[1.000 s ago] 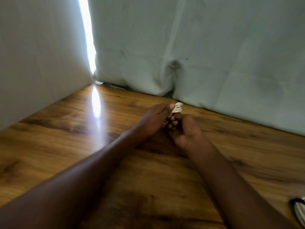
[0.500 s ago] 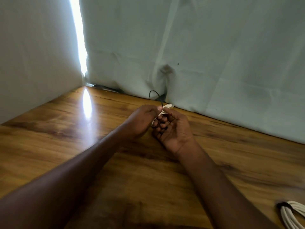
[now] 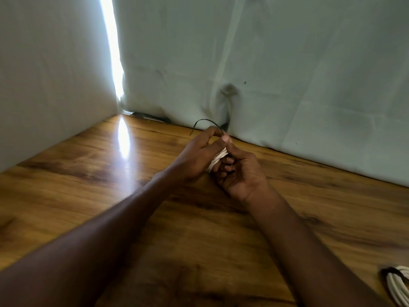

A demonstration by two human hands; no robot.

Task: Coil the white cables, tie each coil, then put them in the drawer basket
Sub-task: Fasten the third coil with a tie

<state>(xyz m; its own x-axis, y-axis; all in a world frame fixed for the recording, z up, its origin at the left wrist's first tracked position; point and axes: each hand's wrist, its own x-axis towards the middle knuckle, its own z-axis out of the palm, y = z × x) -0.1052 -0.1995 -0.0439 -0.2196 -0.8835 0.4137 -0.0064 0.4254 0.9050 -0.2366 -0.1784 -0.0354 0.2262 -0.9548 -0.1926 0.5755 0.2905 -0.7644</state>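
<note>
A small white cable coil (image 3: pixel 218 159) is pinched between both hands above the wooden table (image 3: pixel 88 173), near its back edge. My left hand (image 3: pixel 197 155) grips the coil from the left, and its thumb and fingers hold a thin black tie (image 3: pixel 204 122) that arcs up and leftward. On the right, my right hand (image 3: pixel 240 171) curls its fingers around the coil from below. Most of the coil is hidden by the fingers. A second white coil (image 3: pixel 398 286), bound with a black tie, lies at the table's lower right corner.
Pale cloth (image 3: pixel 287 74) hangs along the back of the table and a pale wall (image 3: pixel 44 85) closes the left side. A bright gap of light (image 3: pixel 111 41) shows between them and glares on the wood. No drawer basket is visible.
The black tie has come into sight, arcing above my left fingers. My right hand turned palm up under the coil. The view shifted, so the second coil shows more.
</note>
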